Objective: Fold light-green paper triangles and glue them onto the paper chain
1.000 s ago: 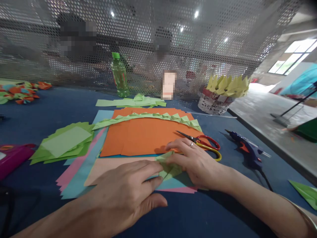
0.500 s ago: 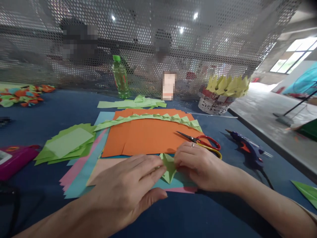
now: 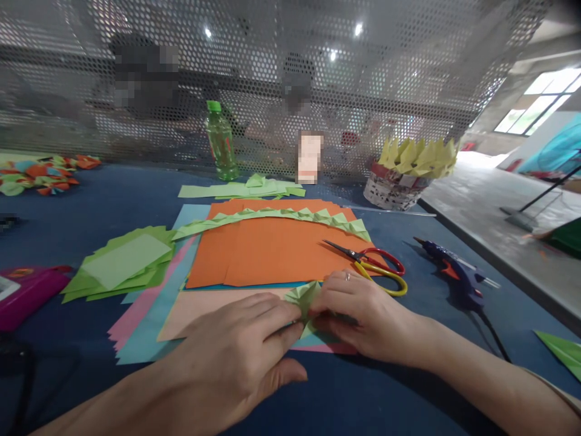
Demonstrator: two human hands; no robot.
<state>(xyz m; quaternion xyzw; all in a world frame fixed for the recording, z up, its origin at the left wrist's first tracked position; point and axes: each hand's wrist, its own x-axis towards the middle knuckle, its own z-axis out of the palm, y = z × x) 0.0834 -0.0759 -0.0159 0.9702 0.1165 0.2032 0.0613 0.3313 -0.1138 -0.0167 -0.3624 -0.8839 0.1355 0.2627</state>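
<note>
A small piece of folded light-green paper (image 3: 305, 295) is between my two hands, over the near edge of a stack of coloured sheets. My left hand (image 3: 258, 339) presses its fingertips on the paper's left side, its thumb apart and resting low. My right hand (image 3: 363, 309), with a ring, pinches the right side; its fingertips are partly hidden. Just beyond the right hand, scissors (image 3: 363, 260) with red and yellow handles lie on orange paper (image 3: 272, 248). A pleated green paper strip (image 3: 281, 214) curves across the orange sheets.
Green paper sheets (image 3: 124, 260) are stacked at left, near a magenta object (image 3: 36, 290). A glue gun (image 3: 454, 272) lies at right with its cord running forward. A green bottle (image 3: 221, 142) and a yellow-rimmed paper basket (image 3: 394, 181) stand before a perforated metal screen (image 3: 272, 36).
Both hands have shifted slightly toward me. The folded paper has turned and folded further, its pointed lower end now mostly covered by the fingers. The scissors' yellow handle shows more fully.
</note>
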